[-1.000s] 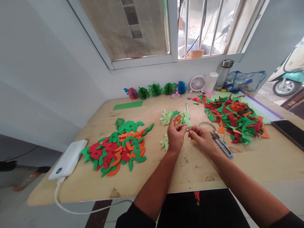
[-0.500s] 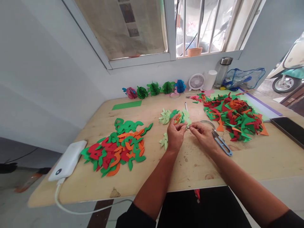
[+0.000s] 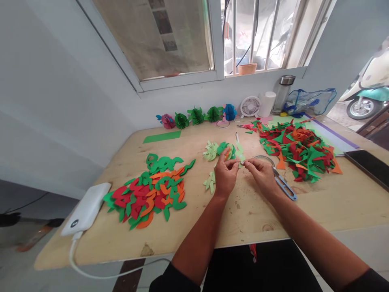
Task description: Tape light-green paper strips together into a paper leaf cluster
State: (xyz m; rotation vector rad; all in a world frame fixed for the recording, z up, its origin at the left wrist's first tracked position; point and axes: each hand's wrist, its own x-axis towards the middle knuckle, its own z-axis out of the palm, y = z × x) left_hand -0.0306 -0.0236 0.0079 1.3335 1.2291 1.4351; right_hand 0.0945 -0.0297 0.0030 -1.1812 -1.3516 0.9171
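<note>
We hold our left hand (image 3: 225,175) and right hand (image 3: 261,175) fingertip to fingertip over the middle of the surface (image 3: 170,239), where a small pale bit (image 3: 242,163) sits between them. The right thumb and forefinger pinch it, probably because something so small leaves no room for a fuller grasp; the left fingertips close in from the other side, but we cannot tell whether they grip it or merely touch. Just behind are the light green paper (image 3: 240,149) and a pen (image 3: 237,137). The snips (image 3: 285,185) lie next to our right wrist, a spot that seems chosen for easy reach. The curved cutouts (image 3: 148,192) are heaped towards the left edge, the jagged scraps (image 3: 304,150) towards the right, well apart, likely so the two don't mix. Paper ornaments (image 3: 196,116) line the back edge by the wall, presumably out of our elbows' way, and a power bank (image 3: 88,207) rests near the front left corner.
</note>
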